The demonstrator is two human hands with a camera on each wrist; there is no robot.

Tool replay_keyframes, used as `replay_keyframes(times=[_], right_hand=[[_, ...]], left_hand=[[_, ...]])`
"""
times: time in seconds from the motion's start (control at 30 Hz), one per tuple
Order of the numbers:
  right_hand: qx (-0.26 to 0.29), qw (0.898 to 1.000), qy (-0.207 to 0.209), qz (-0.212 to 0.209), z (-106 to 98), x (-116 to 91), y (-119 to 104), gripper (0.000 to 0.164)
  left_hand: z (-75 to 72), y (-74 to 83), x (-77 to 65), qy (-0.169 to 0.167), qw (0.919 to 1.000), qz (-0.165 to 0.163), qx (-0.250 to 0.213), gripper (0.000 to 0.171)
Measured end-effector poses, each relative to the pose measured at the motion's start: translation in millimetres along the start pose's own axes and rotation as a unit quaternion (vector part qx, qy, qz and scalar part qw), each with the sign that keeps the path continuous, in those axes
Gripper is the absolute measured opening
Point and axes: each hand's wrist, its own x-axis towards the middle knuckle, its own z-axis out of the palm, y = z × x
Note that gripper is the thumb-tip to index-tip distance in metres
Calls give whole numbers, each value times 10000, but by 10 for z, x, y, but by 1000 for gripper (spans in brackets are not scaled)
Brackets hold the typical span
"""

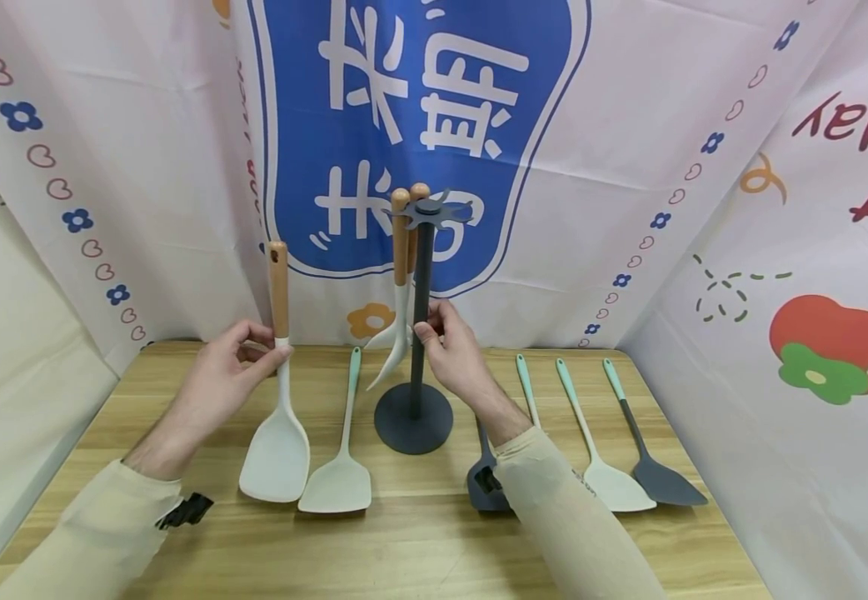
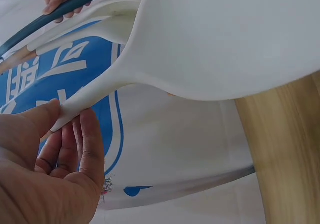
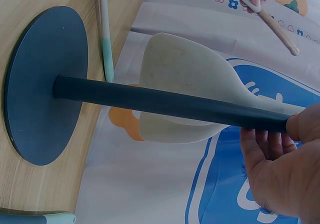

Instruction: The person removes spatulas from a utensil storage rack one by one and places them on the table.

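Observation:
My left hand (image 1: 226,373) pinches a white spatula (image 1: 276,457) between thumb and fingers, just below its wooden handle. The spatula stands upright, blade down, at the left of the table. My right hand (image 1: 458,354) grips the pole of a dark utensil stand (image 1: 421,292) with a round base and a hooked top. From the hooks, behind and left of the pole, hang two white-headed utensils (image 1: 400,312) with wooden handles. In the right wrist view their pale heads (image 3: 190,74) overlap behind the pole. The left wrist view has the held spatula's broad blade (image 2: 220,39) up close.
A pale spatula (image 1: 336,487) with a mint handle lies left of the stand on the wooden table (image 1: 404,550). At right lie a pale spatula (image 1: 617,487), a dark one (image 1: 670,483), and others partly behind my right forearm. Printed cloth (image 1: 629,83) hangs behind.

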Motion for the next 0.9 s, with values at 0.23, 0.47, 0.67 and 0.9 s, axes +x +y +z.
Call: replay_keyframes(times=[0.23,0.47,0.67,0.9], right_hand=[[-7,10000,13,2,5,6,10,20],[5,10000,-4,72,7,5,5,20],[-5,10000,3,70,2,-1,-5,20],[6,10000,-6,52,7,1,-5,20]], left_hand=[[9,-125,2,-245,9996,-110,33,41],[52,-250,-14,-484,9987,-169,57,38],[120,-374,-26,-647,9978,-39,-138,29],[192,-491,-35,-841,9959,-42,-318,24]])
